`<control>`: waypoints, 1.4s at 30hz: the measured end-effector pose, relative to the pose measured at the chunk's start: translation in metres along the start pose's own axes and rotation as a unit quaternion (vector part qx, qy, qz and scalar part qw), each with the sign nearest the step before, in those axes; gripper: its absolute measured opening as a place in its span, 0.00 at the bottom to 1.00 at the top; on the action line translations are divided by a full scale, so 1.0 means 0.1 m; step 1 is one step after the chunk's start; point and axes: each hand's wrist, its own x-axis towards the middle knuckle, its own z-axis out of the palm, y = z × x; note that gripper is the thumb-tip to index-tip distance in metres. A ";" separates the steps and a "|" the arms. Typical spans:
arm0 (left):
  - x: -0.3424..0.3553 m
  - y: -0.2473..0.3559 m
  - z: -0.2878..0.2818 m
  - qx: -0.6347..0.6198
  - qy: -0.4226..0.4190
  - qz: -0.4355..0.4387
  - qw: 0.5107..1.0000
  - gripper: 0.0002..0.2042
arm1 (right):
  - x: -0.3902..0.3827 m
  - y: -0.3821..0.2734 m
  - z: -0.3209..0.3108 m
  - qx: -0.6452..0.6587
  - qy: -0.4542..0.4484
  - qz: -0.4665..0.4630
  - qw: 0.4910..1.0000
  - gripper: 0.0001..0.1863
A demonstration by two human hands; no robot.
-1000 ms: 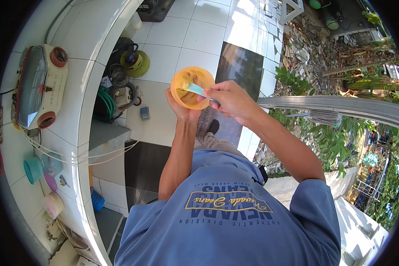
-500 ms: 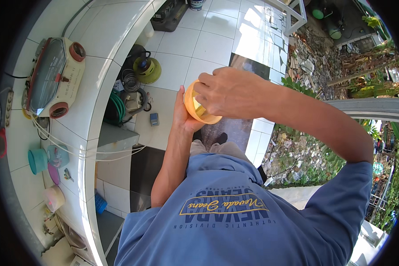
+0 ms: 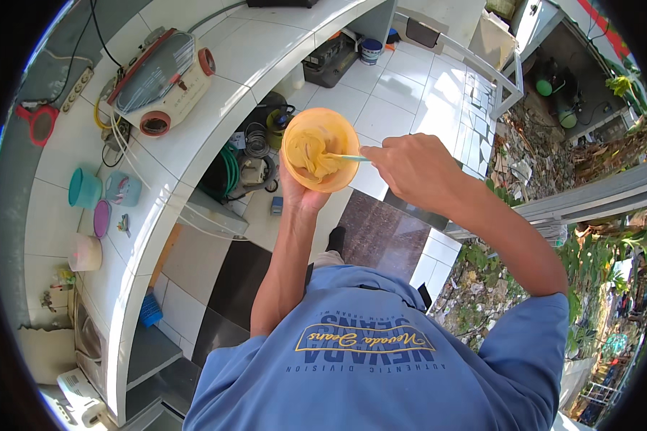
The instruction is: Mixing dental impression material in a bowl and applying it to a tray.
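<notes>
An orange mixing bowl (image 3: 345, 131) is held up in front of my chest, its mouth facing me. My left hand (image 3: 300, 190) is closed on its lower left side, the fingers partly hidden behind it. Inside lies a thick, smooth yellow paste (image 3: 310, 154). Between the fingertips of my right hand (image 3: 417, 172) is a thin, pale bluish stick-like tool (image 3: 352, 158) that reaches over the rim into the paste. Its far end is buried there, so its shape cannot be told.
Along the left runs a white tiled counter (image 3: 226, 79) bearing a cream box with a clear lid (image 3: 154, 82), a teal cup (image 3: 85, 188) and a red-handled mirror-like object (image 3: 42, 123). Below are a green hose (image 3: 230, 172) and a black case (image 3: 332, 59). A white metal frame (image 3: 507, 86) stands far right.
The bowl has tilted toward me, so its yellow contents now show. My right hand has drawn out of the bowl to the right, and its tool has come into sight.
</notes>
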 end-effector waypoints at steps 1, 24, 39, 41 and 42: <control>-0.13 -0.03 0.01 -0.031 -0.006 -0.007 0.999 0.22 | -0.05 -0.09 -0.02 0.001 0.003 -0.009 1.000 0.07; -2.99 0.25 -0.22 -0.040 0.123 0.101 0.986 0.21 | -0.83 -2.15 0.46 -0.009 0.022 -0.228 0.973 0.16; -4.65 1.36 -0.96 -0.056 0.160 0.365 0.915 0.24 | -0.26 -4.15 1.04 0.172 0.006 -0.211 0.962 0.08; -4.81 1.48 -1.14 -0.020 0.159 0.390 0.907 0.25 | -0.27 -4.40 1.25 0.138 -0.042 -0.224 0.964 0.09; -4.89 1.50 -1.19 -0.031 0.164 0.397 0.903 0.25 | -0.29 -4.59 1.32 0.264 -0.229 -0.129 0.928 0.10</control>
